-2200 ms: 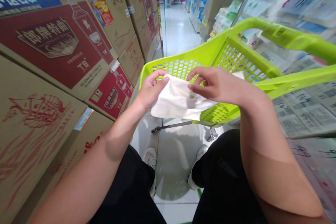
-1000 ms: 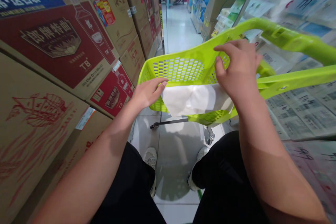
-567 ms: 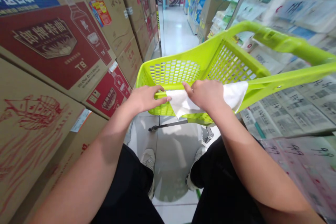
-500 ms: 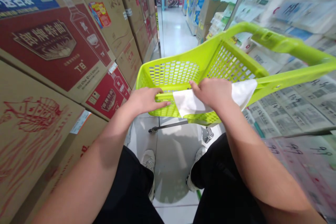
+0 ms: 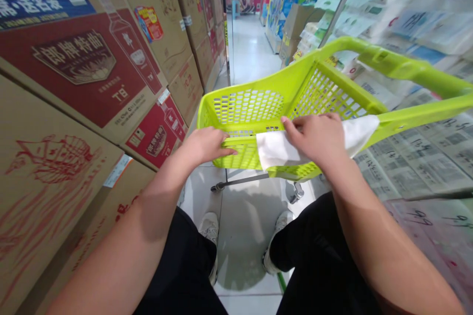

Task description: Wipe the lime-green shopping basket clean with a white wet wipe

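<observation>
A lime-green plastic shopping cart (image 5: 247, 108) stands in front of me in a shop aisle. A white cloth (image 5: 275, 150) lies draped over the cart's near rim. My right hand (image 5: 318, 138) presses flat on the cloth, fingers stretched out toward the left. My left hand (image 5: 207, 142) rests on the near rim at the cart's left corner, fingers curled over the edge, just left of the cloth. The cart's green handle bar (image 5: 399, 66) runs off to the right.
Stacked cardboard cartons (image 5: 96, 69) with red labels wall the left side. Shelves of packaged goods (image 5: 406, 19) line the right. The tiled aisle floor (image 5: 251, 44) runs ahead. My legs in black trousers and pale shoes (image 5: 209, 226) stand below the cart.
The cloth went from held in both hands to lying over the cart's near rim. My right hand has slid along the rim to the right with the cloth; my left hand stays on the rim.
</observation>
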Demonstrator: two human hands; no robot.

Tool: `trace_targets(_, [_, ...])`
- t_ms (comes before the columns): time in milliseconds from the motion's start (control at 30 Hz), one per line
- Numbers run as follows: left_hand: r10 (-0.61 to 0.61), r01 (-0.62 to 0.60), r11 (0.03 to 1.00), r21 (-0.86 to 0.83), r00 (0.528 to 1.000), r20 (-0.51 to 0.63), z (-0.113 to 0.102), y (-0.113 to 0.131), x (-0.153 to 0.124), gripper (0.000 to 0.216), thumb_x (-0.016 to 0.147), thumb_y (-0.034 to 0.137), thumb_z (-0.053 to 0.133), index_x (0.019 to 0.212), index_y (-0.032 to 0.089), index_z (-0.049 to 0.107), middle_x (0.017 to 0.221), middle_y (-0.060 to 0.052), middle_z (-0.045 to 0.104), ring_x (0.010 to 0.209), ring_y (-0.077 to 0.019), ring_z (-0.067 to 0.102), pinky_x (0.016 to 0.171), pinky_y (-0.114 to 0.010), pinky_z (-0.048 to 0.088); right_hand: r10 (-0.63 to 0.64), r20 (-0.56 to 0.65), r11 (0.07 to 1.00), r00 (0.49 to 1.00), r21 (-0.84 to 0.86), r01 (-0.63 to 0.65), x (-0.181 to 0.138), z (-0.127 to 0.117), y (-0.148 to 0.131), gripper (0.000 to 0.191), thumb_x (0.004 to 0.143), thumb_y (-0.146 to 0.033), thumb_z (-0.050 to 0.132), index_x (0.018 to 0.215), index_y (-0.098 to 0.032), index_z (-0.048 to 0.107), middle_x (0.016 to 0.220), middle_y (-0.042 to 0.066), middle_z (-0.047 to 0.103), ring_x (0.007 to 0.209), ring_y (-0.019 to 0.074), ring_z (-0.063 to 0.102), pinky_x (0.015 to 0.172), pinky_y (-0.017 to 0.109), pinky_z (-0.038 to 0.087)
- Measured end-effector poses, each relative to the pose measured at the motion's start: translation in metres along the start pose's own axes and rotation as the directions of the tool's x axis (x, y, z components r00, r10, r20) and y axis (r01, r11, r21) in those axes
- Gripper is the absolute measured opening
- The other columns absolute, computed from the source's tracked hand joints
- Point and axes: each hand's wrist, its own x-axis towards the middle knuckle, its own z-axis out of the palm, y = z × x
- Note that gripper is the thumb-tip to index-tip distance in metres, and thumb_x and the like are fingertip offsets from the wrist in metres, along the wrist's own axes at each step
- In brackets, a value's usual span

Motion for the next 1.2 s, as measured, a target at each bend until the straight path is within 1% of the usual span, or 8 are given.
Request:
trace_targets(167, [0.004,-0.004,1.0,0.017,1.0,-0.023,0.001,-0.003,0.0,0.047,0.101,0.068,0.066,0.097,0.024,0.082,0.089,-0.008,0.083,0.087,-0.0303,0.08,0.065,-0.032,0.049,0.155,-0.097,0.976,0.983,-0.14,-0.167,0.007,-0.013,0.052,0.056,0.108,-0.05,0.047,0.1,-0.014,0.089,0.082,0.02,0.078,0.085,0.0336,0.071,0.095,0.052,0.041])
trace_targets(433, [0.012,-0.012,0.997,-0.076,1.0,-0.005,-0.001,0.002,-0.003,0.041,0.103,0.063,0.065,0.107,0.027,0.083,0.096,-0.007,0.084,0.092,-0.0327,0.08,0.067,-0.035,0.047,0.067,-0.04,0.998,0.997,-0.015,-0.067,0.0,-0.002,0.022,0.069,0.107,-0.068,0.04,0.099,-0.019,0.087,0.076,0.017,0.075,0.079,0.0337,0.07,0.092,0.052,0.041])
trace_targets(667, [0.033,-0.033,0.994,-0.108,0.999,-0.004,-0.002,-0.002,-0.003,0.038,0.104,0.061,0.065,0.117,0.03,0.083,0.099,-0.005,0.085,0.097,-0.0307,0.08,0.07,-0.033,0.046,0.307,-0.196,0.946,0.932,-0.046,-0.321,0.011,-0.014,0.075,0.059,0.108,-0.054,0.04,0.114,-0.017,0.087,0.09,0.023,0.081,0.09,0.0381,0.07,0.091,0.053,0.04])
trace_targets(767, [0.043,-0.044,0.993,-0.11,0.999,-0.01,-0.002,0.0,-0.001,0.04,0.105,0.061,0.063,0.121,0.03,0.083,0.101,-0.006,0.085,0.099,-0.0313,0.08,0.072,-0.034,0.048,0.21,-0.117,0.973,0.971,-0.077,-0.22,0.008,-0.005,0.056,0.058,0.106,-0.054,0.045,0.108,-0.015,0.088,0.081,0.02,0.079,0.084,0.0355,0.07,0.093,0.052,0.039])
trace_targets(867, [0.018,-0.017,0.993,-0.117,1.0,0.003,-0.003,0.007,-0.001,0.038,0.106,0.057,0.064,0.118,0.026,0.083,0.105,-0.008,0.085,0.102,-0.0335,0.081,0.078,-0.037,0.052,0.034,-0.018,0.998,0.999,-0.057,-0.035,0.0,0.009,0.007,0.067,0.108,-0.06,0.039,0.099,-0.015,0.088,0.079,0.018,0.078,0.079,0.0326,0.07,0.091,0.048,0.04])
trace_targets(1000, [0.026,-0.04,0.978,-0.203,0.997,-0.075,0.001,0.013,-0.005,0.038,0.105,0.046,0.067,0.136,0.025,0.074,0.123,-0.009,0.084,0.116,-0.0345,0.079,0.095,-0.043,0.057,-0.197,0.037,0.98,0.98,0.023,0.196,-0.008,0.02,-0.047,0.07,0.112,-0.059,0.031,0.099,-0.016,0.085,0.098,0.017,0.083,0.086,0.0316,0.073,0.091,0.046,0.039])
trace_targets(1100, [0.058,-0.119,0.951,-0.286,0.975,-0.215,0.013,-0.001,-0.01,0.057,0.099,0.038,0.075,0.153,0.024,0.061,0.143,-0.012,0.077,0.135,-0.0355,0.071,0.125,-0.06,0.041,-0.23,0.048,0.972,0.972,0.067,0.227,-0.006,0.019,-0.049,0.068,0.112,-0.061,0.032,0.102,-0.019,0.084,0.097,0.015,0.084,0.087,0.0315,0.074,0.088,0.044,0.039])
trace_targets(1200, [0.071,-0.148,0.948,-0.281,0.961,-0.266,0.025,-0.029,-0.013,0.048,0.089,0.041,0.088,0.131,0.022,0.074,0.148,-0.016,0.072,0.144,-0.0385,0.063,0.135,-0.071,0.019,-0.11,0.041,0.993,0.993,0.05,0.108,0.002,0.017,-0.024,0.062,0.11,-0.059,0.037,0.098,-0.021,0.085,0.088,0.015,0.083,0.083,0.0319,0.073,0.082,0.042,0.038])
